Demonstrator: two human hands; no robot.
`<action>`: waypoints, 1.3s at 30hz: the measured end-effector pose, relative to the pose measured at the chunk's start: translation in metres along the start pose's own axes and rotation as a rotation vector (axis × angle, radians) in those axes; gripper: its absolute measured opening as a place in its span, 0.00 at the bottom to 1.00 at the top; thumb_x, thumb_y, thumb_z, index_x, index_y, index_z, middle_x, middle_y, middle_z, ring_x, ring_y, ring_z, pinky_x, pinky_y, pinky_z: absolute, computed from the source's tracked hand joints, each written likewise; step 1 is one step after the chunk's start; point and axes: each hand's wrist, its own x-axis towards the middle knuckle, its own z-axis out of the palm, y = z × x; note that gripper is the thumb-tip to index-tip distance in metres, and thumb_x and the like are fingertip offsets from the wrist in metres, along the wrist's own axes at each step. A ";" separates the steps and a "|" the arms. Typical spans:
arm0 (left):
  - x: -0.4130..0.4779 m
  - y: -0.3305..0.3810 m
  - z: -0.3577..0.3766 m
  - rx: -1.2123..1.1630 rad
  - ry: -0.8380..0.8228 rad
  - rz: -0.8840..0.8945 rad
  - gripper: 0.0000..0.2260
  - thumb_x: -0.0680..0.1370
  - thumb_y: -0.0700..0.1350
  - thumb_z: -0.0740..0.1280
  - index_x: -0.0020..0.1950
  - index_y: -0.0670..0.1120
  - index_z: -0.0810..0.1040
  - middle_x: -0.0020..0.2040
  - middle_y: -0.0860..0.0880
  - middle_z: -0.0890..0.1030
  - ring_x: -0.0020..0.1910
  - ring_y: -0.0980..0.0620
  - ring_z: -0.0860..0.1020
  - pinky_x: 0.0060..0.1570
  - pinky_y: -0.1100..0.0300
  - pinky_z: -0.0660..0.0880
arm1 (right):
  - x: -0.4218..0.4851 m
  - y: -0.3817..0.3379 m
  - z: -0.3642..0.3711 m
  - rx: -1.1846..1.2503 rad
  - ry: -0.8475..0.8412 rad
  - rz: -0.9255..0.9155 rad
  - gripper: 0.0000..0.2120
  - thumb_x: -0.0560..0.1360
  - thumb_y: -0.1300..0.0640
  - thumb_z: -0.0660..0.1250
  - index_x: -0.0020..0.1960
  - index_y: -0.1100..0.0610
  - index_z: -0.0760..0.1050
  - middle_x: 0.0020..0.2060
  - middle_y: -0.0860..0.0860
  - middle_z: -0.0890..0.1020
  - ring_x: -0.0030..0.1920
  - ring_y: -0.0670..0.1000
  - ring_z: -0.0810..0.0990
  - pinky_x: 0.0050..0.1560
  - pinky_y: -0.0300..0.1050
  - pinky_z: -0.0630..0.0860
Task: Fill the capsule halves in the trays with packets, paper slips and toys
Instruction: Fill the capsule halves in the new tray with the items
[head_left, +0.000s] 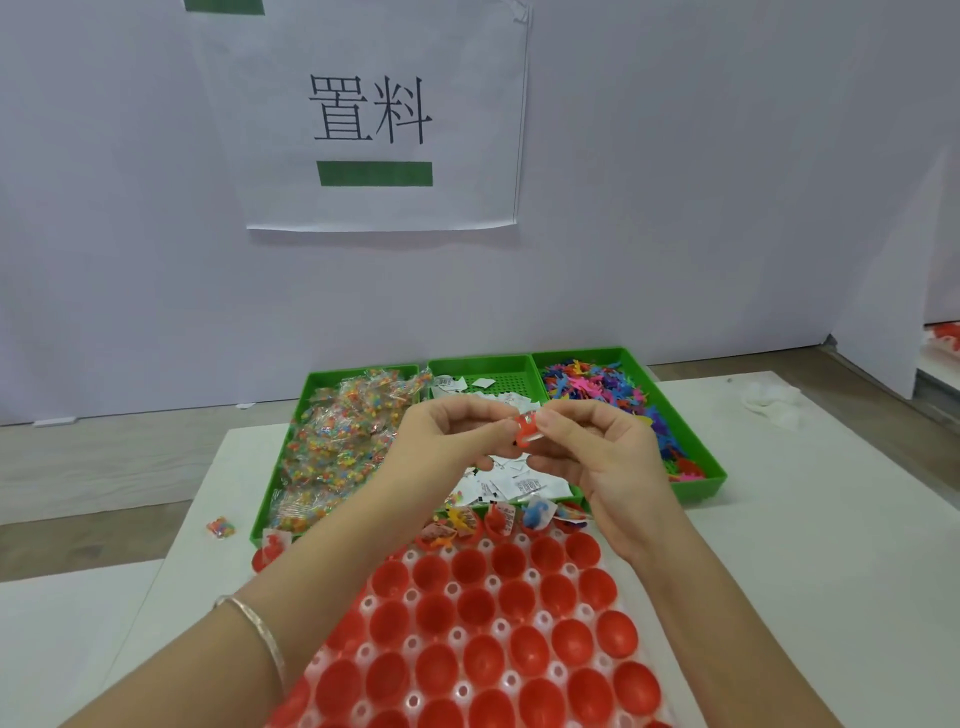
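The left hand (447, 441) and right hand (602, 457) were raised close together, fingertips meeting, each pinching one side of a small red toy (524, 430); a bit of white paper seemed to be pressed against it, though it was too small to be sure. A thin bracelet (260, 634) sat on the left wrist. Directly below the hands lay a green bin (480, 364) of paper slips (524, 486), with a bin (358, 370) of clear packets (337, 447) just to its left and a bin (701, 491) of coloured toys (597, 387) to its right. Nearer the person, a white tray (655, 654) held rows of red capsule halves (478, 608); those in the far row (537, 512), touching the bins, carried toys and slips, and the nearer ones were bare. One loose packet (221, 527) rested on the table (831, 571) left of the bins, and a paper sign (374, 114) hung on the wall behind.
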 end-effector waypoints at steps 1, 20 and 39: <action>0.001 0.001 -0.004 0.060 -0.029 -0.017 0.06 0.73 0.38 0.73 0.41 0.49 0.85 0.41 0.45 0.86 0.41 0.51 0.84 0.39 0.64 0.78 | 0.000 0.000 0.000 -0.010 0.001 0.000 0.17 0.63 0.56 0.75 0.50 0.60 0.80 0.38 0.58 0.86 0.37 0.54 0.85 0.35 0.39 0.79; 0.034 -0.022 -0.029 1.622 -0.184 -0.165 0.11 0.74 0.58 0.70 0.46 0.51 0.83 0.47 0.52 0.80 0.55 0.47 0.72 0.65 0.44 0.56 | 0.002 -0.012 -0.008 -0.047 -0.047 -0.109 0.15 0.60 0.49 0.76 0.44 0.53 0.85 0.37 0.55 0.85 0.37 0.52 0.84 0.37 0.39 0.80; -0.007 0.007 -0.015 0.108 -0.019 -0.147 0.09 0.68 0.44 0.76 0.46 0.44 0.82 0.40 0.46 0.86 0.42 0.51 0.85 0.35 0.72 0.73 | -0.004 -0.009 0.004 -0.068 -0.105 -0.041 0.09 0.63 0.54 0.75 0.43 0.54 0.86 0.37 0.57 0.85 0.36 0.51 0.84 0.37 0.38 0.79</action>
